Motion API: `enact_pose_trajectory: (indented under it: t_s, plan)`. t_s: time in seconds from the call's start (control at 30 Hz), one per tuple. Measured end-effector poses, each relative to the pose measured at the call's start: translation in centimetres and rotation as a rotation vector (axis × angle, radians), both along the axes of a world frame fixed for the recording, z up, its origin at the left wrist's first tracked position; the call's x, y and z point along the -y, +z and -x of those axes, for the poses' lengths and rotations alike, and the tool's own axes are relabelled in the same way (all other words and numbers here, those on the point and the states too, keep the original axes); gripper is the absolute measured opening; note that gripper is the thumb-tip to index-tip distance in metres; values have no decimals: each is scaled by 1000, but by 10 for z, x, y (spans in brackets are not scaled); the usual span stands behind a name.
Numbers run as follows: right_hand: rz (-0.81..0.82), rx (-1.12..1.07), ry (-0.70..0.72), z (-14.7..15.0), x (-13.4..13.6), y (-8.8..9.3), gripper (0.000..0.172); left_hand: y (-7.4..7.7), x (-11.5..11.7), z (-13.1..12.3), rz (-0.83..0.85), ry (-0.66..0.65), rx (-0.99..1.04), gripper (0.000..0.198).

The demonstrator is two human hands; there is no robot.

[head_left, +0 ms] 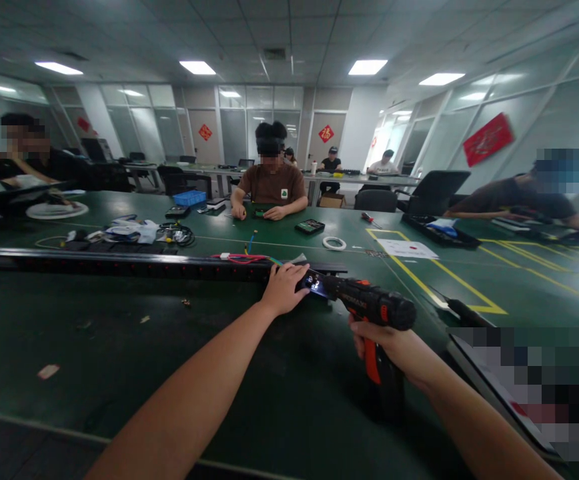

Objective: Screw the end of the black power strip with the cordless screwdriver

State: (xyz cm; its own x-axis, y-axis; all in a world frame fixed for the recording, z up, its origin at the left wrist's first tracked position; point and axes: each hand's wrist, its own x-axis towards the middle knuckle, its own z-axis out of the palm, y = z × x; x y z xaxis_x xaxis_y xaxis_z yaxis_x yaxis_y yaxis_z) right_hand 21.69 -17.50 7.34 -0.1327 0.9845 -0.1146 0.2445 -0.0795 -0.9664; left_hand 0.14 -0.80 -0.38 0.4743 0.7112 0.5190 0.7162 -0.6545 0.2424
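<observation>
My right hand [387, 350] is wrapped round the grip of a black and orange cordless screwdriver [369, 305], which points left toward a small dark device with a lit blue display [315, 285] lying on the green table [119, 347]. My left hand [284, 288] lies on that device from the left, fingers curved over it and pressing it down. Just behind both runs a long black power strip [119, 261] with red and blue wires [242, 257] on top.
A person sits across the table working at a small board [272, 180]. Other people sit at the far left [24, 157] and right [529, 197]. A blue bin [189, 197], cables [177, 233], a white tape roll [334, 243], a paper sheet [407, 249] and black trays [439, 230] lie around.
</observation>
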Motion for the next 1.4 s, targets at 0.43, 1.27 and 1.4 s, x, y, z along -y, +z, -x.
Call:
enact_pose_trajectory:
  t_s: [0.43, 1.27, 1.4]
  plan:
    - [0, -9, -15, 1, 1, 1, 25, 5, 3, 0, 25, 3, -12, 64]
    - [26, -96, -27, 3, 1, 1, 28, 5, 5, 0, 22, 7, -4, 63]
    - [60, -125, -43, 2, 1, 0, 39, 6, 5, 0, 20, 8, -2, 61]
